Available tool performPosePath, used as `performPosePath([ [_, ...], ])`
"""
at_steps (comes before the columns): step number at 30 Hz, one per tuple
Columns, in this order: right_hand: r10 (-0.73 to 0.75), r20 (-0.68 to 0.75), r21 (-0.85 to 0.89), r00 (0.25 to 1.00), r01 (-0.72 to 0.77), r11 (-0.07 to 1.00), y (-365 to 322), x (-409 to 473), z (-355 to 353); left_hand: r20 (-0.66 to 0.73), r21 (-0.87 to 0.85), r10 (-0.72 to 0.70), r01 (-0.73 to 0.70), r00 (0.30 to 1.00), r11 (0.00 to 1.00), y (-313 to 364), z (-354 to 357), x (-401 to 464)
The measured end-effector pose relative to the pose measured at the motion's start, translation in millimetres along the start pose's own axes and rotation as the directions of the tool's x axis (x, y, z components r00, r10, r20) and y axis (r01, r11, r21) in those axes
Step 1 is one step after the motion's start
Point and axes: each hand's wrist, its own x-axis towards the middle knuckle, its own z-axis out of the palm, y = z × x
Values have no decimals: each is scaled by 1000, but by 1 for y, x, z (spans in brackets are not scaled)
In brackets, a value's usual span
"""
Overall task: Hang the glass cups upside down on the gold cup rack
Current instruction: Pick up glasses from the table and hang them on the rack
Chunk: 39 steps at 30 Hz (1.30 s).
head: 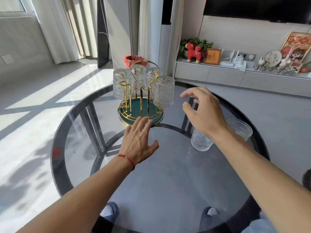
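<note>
The gold cup rack (pixel 144 78) stands on a green round base (pixel 133 109) at the far middle of the round glass table (pixel 60 148). Several ribbed glass cups hang upside down on it, the nearest at the right (pixel 164 91). Two front prongs carry nothing. My left hand (pixel 138 142) lies flat and open, its fingertips touching the base's front rim. My right hand (pixel 202 110) hovers open to the right of the rack, holding nothing. Two glass cups stand upright on the table under my right forearm, one near (pixel 200 142) and one farther right (pixel 240 127).
A red-lined bin (pixel 133 60) sits on the floor behind the rack. A low cabinet with a red toy horse (pixel 193 52), frames and ornaments runs along the right wall. My slippered feet show through the table glass.
</note>
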Motion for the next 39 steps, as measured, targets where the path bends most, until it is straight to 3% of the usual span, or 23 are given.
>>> performPosePath([
  [6, 108, -91, 74, 990, -101, 992, 22, -70, -22, -41, -288, 149, -154, 988, 945, 62, -5, -8],
  [13, 234, -221, 116, 947, -213, 970, 53, -73, -39, 113, -514, -12, 69, 994, 855, 152, 3, 25],
  [18, 252, -252, 140, 934, -223, 965, 64, -75, -46, 110, -499, -63, 110, 992, 859, 172, 10, 46],
  [27, 312, -109, 189, 944, -288, 939, 62, -81, -42, 28, -520, -86, 88, 996, 849, 132, -9, 22],
  [30, 440, 117, 329, 890, -453, 828, 54, -83, -30, -8, -612, -117, 88, 993, 786, 105, -19, 7],
  [32, 489, 323, 379, 810, -584, 718, 46, -84, -17, 21, -753, -189, 140, 982, 643, 89, -24, 0],
  [34, 461, 518, 473, 721, -690, 547, 37, -83, -5, 79, -875, -222, 175, 972, 451, 75, -26, -3],
  [36, 359, 666, 582, 653, -757, 297, 27, -81, 2, 131, -939, -222, 192, 966, 284, 63, -26, -6],
  [37, 315, 702, 605, 638, -769, 207, 23, -80, 4, 154, -953, -211, 202, 965, 227, 58, -27, -7],
  [39, 295, 704, 640, 647, -757, 134, 19, -77, 9, 179, -950, -160, 213, 971, 230, 45, -32, -7],
])
